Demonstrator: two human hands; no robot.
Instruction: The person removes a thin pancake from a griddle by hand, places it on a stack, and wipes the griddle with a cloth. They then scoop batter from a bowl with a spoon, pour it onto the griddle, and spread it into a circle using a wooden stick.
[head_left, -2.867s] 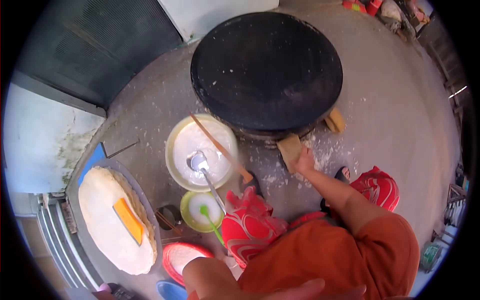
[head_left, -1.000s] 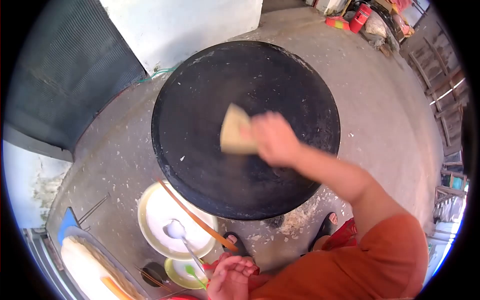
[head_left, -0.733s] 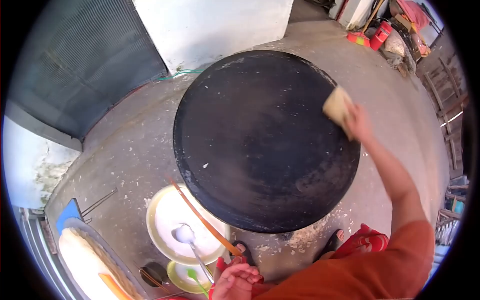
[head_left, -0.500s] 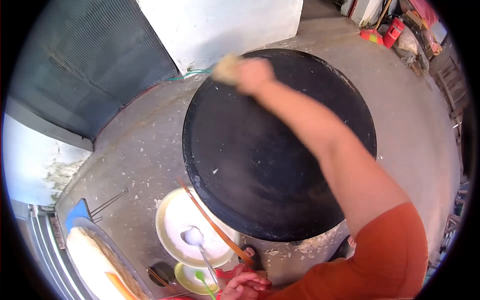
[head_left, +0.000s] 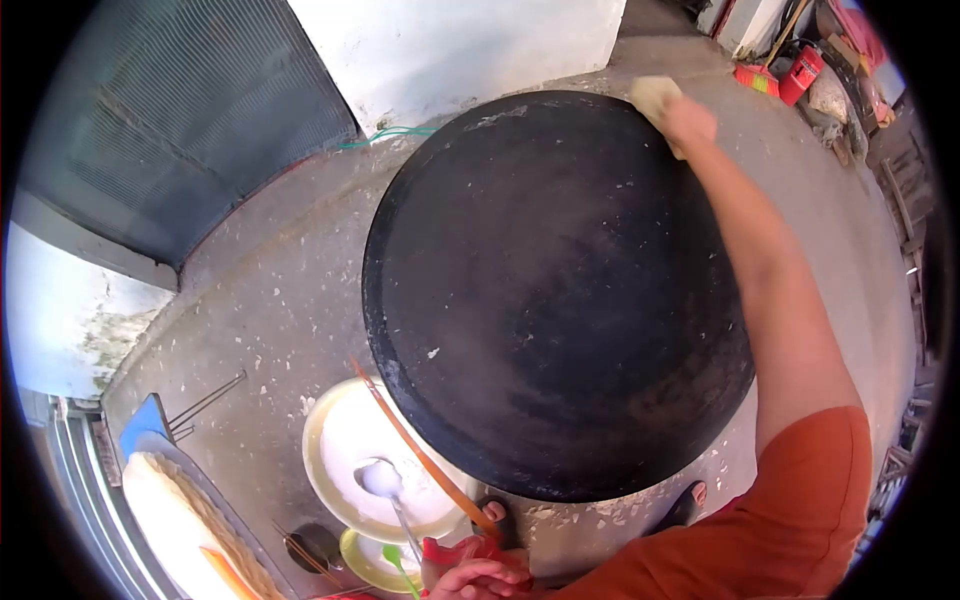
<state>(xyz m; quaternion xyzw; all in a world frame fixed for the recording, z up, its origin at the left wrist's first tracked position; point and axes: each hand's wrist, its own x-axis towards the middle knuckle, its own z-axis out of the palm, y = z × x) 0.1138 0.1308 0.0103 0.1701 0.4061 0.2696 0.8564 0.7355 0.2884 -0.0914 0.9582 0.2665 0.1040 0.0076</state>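
Observation:
My right hand [head_left: 690, 122] grips a pale yellowish cloth pad [head_left: 655, 98] at the far right rim of a large round black griddle [head_left: 540, 290]. Small white flecks dot the griddle's dark surface. My left hand [head_left: 480, 577] rests low in front of my body, its fingers loosely bent with nothing seen in them, near a red cloth-like thing [head_left: 455, 552]. Close by stands a wide bowl [head_left: 318, 470] of white batter, with a metal ladle [head_left: 382, 478] in it. A long thin wooden stick [head_left: 425, 450] lies across the bowl's right side.
A smaller yellow-green bowl [head_left: 352, 560] with a green-handled utensil [head_left: 393, 556] sits below the batter bowl. At left is a stack of pale flatbreads [head_left: 175, 520] beside a blue board [head_left: 146, 428]. A broom [head_left: 757, 78] and a red canister [head_left: 800, 76] stand at back right.
My right hand has swept the pad from the griddle's far left edge rightward to its far right rim. The left hand stays low, and the view has shifted slightly.

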